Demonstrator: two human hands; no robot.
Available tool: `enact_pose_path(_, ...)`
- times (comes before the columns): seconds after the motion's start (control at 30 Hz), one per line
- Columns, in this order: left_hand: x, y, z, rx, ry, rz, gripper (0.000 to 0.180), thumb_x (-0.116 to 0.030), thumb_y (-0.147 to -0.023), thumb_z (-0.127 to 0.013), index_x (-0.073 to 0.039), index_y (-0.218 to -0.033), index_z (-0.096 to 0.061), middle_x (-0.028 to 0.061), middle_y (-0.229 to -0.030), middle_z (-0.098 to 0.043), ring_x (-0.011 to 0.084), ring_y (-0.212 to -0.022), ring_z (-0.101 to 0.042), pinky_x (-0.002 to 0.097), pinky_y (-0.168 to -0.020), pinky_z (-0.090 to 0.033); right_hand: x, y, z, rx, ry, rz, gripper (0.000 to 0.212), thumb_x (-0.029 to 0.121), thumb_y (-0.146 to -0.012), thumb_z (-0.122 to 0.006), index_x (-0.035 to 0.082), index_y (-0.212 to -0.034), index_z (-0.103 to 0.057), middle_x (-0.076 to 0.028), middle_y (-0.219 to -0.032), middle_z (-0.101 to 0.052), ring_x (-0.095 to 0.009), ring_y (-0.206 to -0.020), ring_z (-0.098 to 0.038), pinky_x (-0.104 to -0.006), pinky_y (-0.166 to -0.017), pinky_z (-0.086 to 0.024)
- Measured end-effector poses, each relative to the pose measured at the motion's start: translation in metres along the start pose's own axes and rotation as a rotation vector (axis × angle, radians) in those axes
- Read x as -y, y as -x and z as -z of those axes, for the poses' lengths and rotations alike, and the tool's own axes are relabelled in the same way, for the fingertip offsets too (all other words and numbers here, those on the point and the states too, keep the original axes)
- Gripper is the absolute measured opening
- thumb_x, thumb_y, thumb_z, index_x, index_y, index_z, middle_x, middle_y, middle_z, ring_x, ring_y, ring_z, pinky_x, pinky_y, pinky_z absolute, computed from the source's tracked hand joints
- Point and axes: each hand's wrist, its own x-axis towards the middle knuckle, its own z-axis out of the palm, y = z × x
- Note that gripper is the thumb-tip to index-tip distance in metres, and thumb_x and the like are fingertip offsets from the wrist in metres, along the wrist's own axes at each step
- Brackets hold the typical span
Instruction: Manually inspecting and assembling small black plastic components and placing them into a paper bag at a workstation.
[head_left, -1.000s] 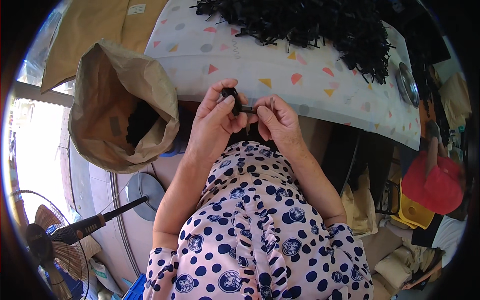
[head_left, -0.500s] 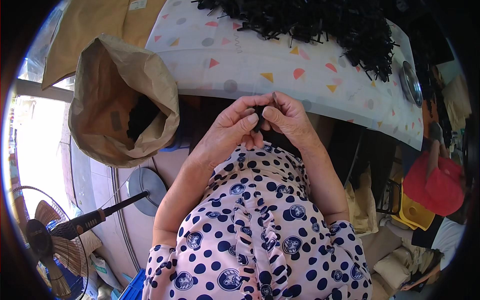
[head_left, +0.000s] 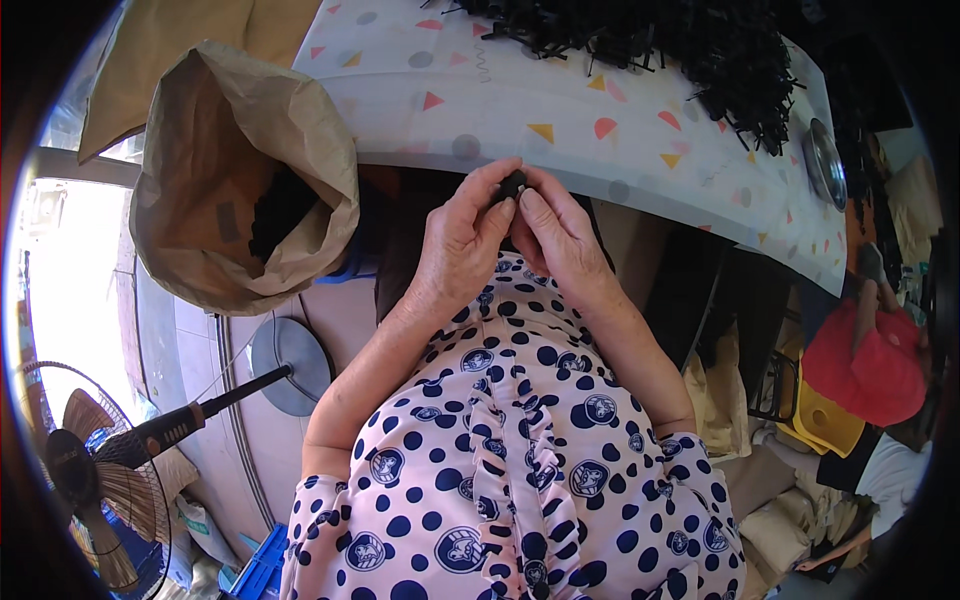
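Note:
A small black part (head_left: pixel 510 186) is pinched between my two hands, just in front of the table's near edge. My left hand (head_left: pixel 458 238) is closed on its left side, thumb pressed against it. From the other side, the thumb and fingers of my right hand (head_left: pixel 562 232) also grip it. My fingers hide most of the part, so its exact kind does not show. Beyond my hands, a large heap of thin black pieces (head_left: pixel 640 35) lies on the table. To the left, an open brown paper sack (head_left: pixel 325 115) has a black mass (head_left: pixel 285 215) inside.
A patterned white cloth (head_left: pixel 560 100) covers the table, with a round metal dish (head_left: pixel 826 165) at its right edge. A fan (head_left: pixel 85 465) stands at lower left, near a round grey base (head_left: pixel 290 365). At right are a person in red (head_left: pixel 865 365) and a yellow chair (head_left: pixel 825 405).
My hands have drawn closer together and the fingertips have shifted around the black part, which now shows above my thumbs. The whole view has shifted slightly.

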Motion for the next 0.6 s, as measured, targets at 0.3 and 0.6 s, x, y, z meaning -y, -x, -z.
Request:
enact_pose_path(0.3, -0.009, 0.0, -0.005, -0.073, -0.194, -0.136, 0.034, 0.003, -0.087, -0.054, -0.003, -0.121, -0.055, 0.0138, -0.096, -0.065, 0.0174, -0.083, -0.063, 0.0254, -0.076, -0.049, -0.004, 0.001, -0.004, -0.034, -0.05, -0.019, 0.03, 0.022, -0.101, -0.04, 0.006, -0.126, -0.045, 0.005, -0.063, -0.042, -0.002, -0.046, -0.034, -0.0173, -0.04, -0.028)
enact_pose_path(0.6, -0.026, -0.014, 0.016, -0.076, -0.495, -0.187, 0.036, 0.009, -0.083, -0.053, -0.003, -0.116, -0.058, 0.0168, -0.103, -0.064, 0.0273, -0.092, -0.065, 0.0304, -0.08, -0.05, 0.006, -0.036, 0.005, 0.074, 0.108, 0.035, 0.024, 0.016, -0.099, -0.046, 0.007, -0.121, -0.051, 0.007, -0.067, -0.042, -0.001, -0.054, -0.037, -0.0165, -0.048, -0.031)
